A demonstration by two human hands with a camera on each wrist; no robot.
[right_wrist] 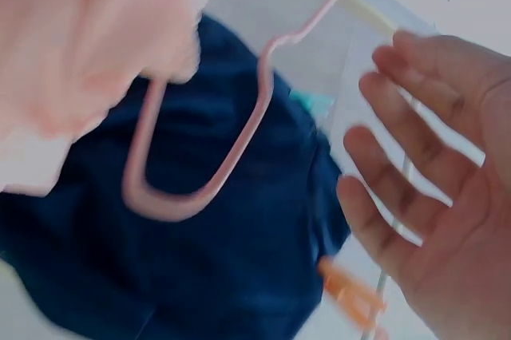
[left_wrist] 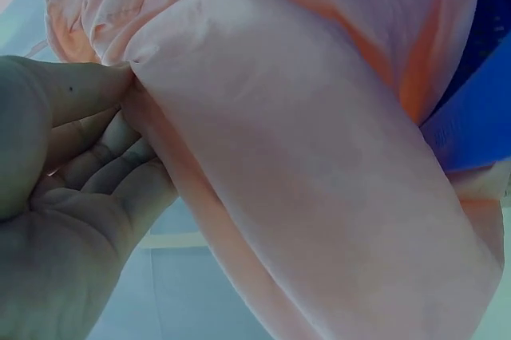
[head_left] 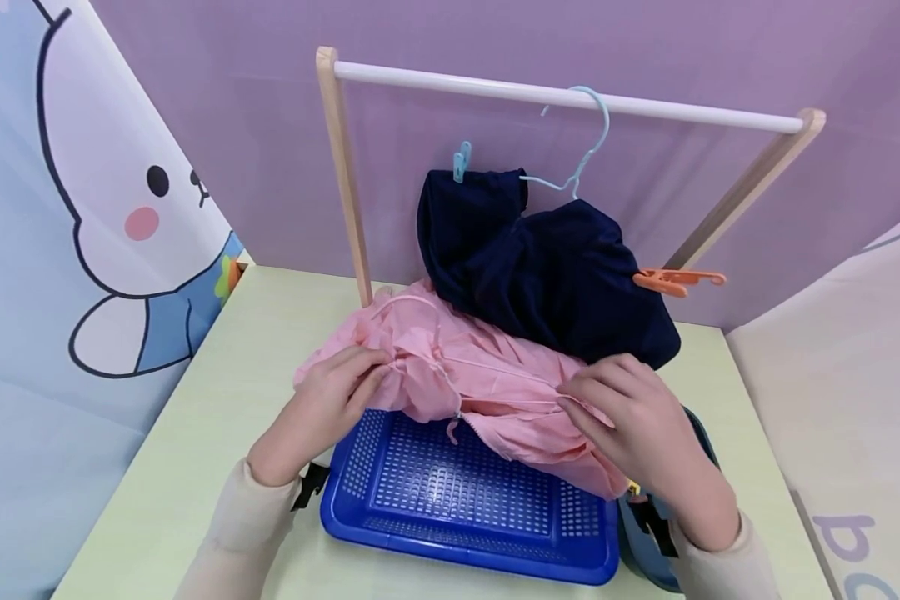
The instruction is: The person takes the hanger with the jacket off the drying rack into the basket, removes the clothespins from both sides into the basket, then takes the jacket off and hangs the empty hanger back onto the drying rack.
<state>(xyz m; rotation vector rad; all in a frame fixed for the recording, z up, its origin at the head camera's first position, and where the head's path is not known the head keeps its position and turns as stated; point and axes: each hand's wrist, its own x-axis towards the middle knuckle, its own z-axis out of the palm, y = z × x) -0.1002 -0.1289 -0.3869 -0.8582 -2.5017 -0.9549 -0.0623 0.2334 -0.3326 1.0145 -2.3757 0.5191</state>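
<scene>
A pink zippered garment (head_left: 510,375) lies bunched over the far part of a blue perforated basket (head_left: 457,483). My left hand (head_left: 337,392) pinches a fold of its cloth at the left; the left wrist view shows thumb and fingertips meeting on the fabric. A pink hanger (right_wrist: 180,204) sticks out of the garment in the right wrist view, its rounded end bare. My right hand (head_left: 637,417) is at the garment's right side, fingertips close to the hanger's end. In the blurred right wrist view its fingers (right_wrist: 399,196) are spread, apart from hanger and cloth.
Behind stands a rack with a white rail (head_left: 457,82). From it a navy garment (head_left: 547,267) hangs on a light blue hanger (head_left: 592,146), with a blue clip (head_left: 461,161) and an orange clip (head_left: 671,282). A dark teal container (head_left: 645,542) is right of the basket.
</scene>
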